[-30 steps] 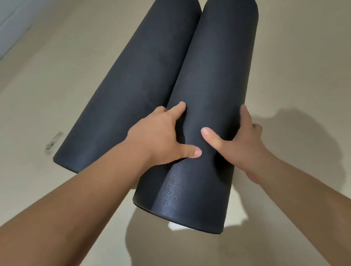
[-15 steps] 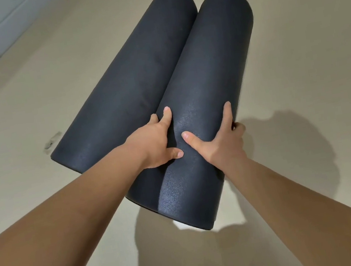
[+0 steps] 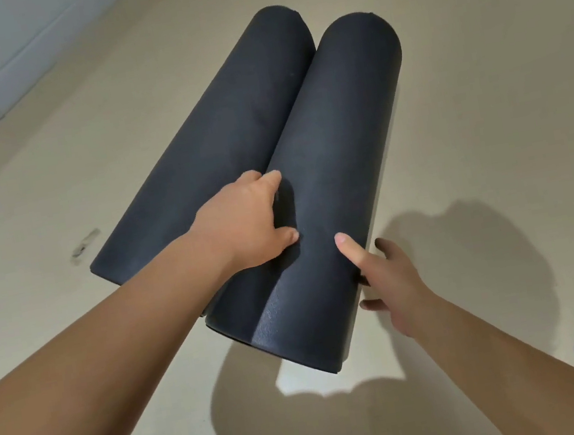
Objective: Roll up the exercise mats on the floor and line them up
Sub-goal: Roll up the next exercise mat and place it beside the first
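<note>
Head cam: left roll [image 3: 199, 156] and right roll [image 3: 328, 157] lie touching on the floor [image 3: 50, 219], pointing to 1 o'clock, left hand [image 3: 245, 224] pressing flat-fingered on their seam, right hand [image 3: 390, 276] spread open at 4 o'clock, thumb only, so I guess the right roll could unroll or drift once released.
</note>
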The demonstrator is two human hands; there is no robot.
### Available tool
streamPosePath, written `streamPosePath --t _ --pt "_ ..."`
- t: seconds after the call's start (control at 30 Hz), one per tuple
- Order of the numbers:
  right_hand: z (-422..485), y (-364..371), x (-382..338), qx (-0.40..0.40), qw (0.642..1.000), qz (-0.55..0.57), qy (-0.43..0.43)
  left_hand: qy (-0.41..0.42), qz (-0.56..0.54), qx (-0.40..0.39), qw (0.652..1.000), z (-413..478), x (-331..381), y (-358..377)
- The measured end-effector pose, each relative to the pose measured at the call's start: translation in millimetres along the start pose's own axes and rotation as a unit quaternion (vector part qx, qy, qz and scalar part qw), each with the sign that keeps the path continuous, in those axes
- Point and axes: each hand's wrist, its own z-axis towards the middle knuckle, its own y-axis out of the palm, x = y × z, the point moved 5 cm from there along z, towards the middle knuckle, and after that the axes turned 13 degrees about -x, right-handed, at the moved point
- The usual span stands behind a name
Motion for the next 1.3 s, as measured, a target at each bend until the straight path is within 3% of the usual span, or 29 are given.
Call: streamPosePath --t 0.07,0.17,0.23,0.3,0.43,0.53,0.6,0.67,0.77,0.9,1.1,1.3 --pt "2 -3 5 -0.011 1.0 0.003 0.022 -0.013 0.007 -0.006 1.0 -11 15 15" --pt "4 7 8 -0.095 0.993 0.015 0.064 -0.071 0.031 -0.059 0.995 -16 33 51" --pt "5 17 8 -0.127 0.99 0.024 0.049 -0.093 0.029 -0.029 0.995 -14 31 60" --pt "4 21 3 -0.098 0.994 0.04 0.016 -0.092 0.008 -0.006 0.996 -12 20 57" --pt "-8 23 -11 -0.048 0.998 0.01 -0.046 -0.05 -0.164 -0.045 0.984 -5 -18 52" --pt "-9 33 -16 -0.016 0.993 -0.087 -0.073 0.003 -0.328 -0.1 0.939 3 -43 54" --pt "-4 36 -13 0.008 0.993 -0.102 -0.059 -0.008 -0.285 -0.114 0.952 10 -45 51" --pt "-4 35 -6 0.027 0.993 -0.097 -0.063 -0.042 -0.137 -0.083 0.986 14 -40 44" --pt "2 34 -1 0.04 0.99 -0.088 -0.104 -0.036 -0.041 -0.044 0.998 20 -32 37" --pt "10 44 -5 0.045 0.987 -0.124 -0.095 -0.047 -0.009 -0.071 0.996 22 -38 46" --pt "-7 33 -18 0.043 0.982 -0.143 -0.112 -0.013 -0.087 -0.091 0.992 6 -33 29" --pt "-31 -15 -37 0.007 0.958 -0.275 -0.078 0.036 -0.027 0.009 0.999 1 32 -14"
